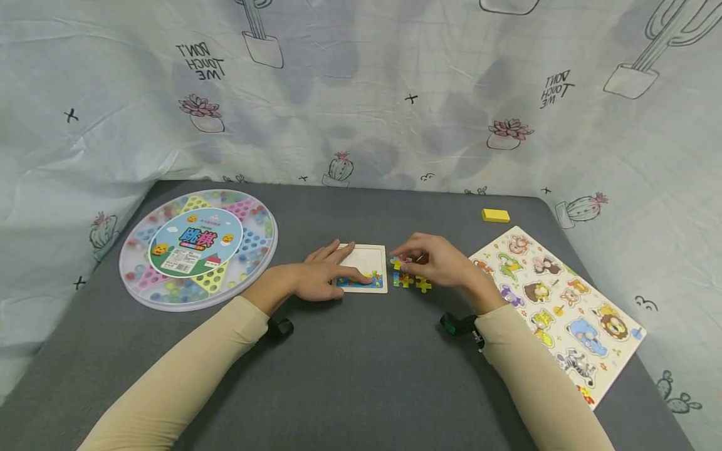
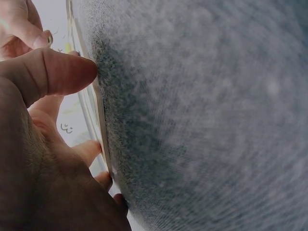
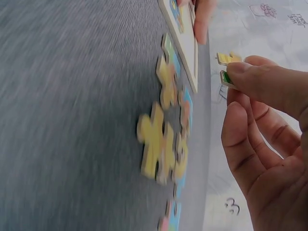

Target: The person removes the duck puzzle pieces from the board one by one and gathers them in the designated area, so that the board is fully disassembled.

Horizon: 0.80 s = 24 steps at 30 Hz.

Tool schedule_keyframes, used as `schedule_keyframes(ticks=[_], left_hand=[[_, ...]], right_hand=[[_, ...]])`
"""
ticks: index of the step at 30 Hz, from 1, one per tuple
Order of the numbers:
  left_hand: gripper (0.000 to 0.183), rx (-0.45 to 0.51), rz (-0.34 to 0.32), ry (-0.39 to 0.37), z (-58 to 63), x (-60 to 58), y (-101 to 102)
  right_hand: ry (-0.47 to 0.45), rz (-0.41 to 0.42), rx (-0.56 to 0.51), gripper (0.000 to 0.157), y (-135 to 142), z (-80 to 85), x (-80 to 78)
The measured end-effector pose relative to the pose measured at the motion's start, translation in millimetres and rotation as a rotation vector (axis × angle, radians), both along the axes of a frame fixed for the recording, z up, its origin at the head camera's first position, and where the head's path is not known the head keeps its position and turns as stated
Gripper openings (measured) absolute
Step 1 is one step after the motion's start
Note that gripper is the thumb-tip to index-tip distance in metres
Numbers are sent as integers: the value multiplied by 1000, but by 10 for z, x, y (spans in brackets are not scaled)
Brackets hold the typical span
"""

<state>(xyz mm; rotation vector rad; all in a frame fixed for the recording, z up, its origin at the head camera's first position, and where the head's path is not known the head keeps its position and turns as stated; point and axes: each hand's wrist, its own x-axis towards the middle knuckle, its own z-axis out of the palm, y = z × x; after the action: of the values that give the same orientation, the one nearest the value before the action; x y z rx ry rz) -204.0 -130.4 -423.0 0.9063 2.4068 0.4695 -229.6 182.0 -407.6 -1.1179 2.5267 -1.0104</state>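
In the head view a small puzzle board with a pale frame lies mid-table. Some picture pieces fill its near end. My left hand rests on it, fingers spread and fairly straight, with the thumb over the pieces; the left wrist view shows the thumb at the board's edge. My right hand is just right of the board, above the table. Between its thumb and fingers it pinches a yellow and green jigsaw piece, partly hidden by the thumb. Several loose jigsaw pieces lie beneath, mostly yellow and blue.
A round Chinese checkers set lies at the left. At the right, an animal picture board reaches under the right forearm. A yellow block sits at the back right. A printed cloth hangs behind the grey table.
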Motion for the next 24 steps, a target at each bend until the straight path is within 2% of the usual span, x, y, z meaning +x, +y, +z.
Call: schedule_keyframes(ticks=[4,12,24], left_hand=[[52,2,3,-5,-6,10,3],[52,10,5,1,2,11,-6],[51,18,-1,-1,4,6,4]], right_hand=[[22,-9,15,29,131,12,44],[57,-76,52,29,399,-1,114],[-4,-139,77,29,717,-78,209]])
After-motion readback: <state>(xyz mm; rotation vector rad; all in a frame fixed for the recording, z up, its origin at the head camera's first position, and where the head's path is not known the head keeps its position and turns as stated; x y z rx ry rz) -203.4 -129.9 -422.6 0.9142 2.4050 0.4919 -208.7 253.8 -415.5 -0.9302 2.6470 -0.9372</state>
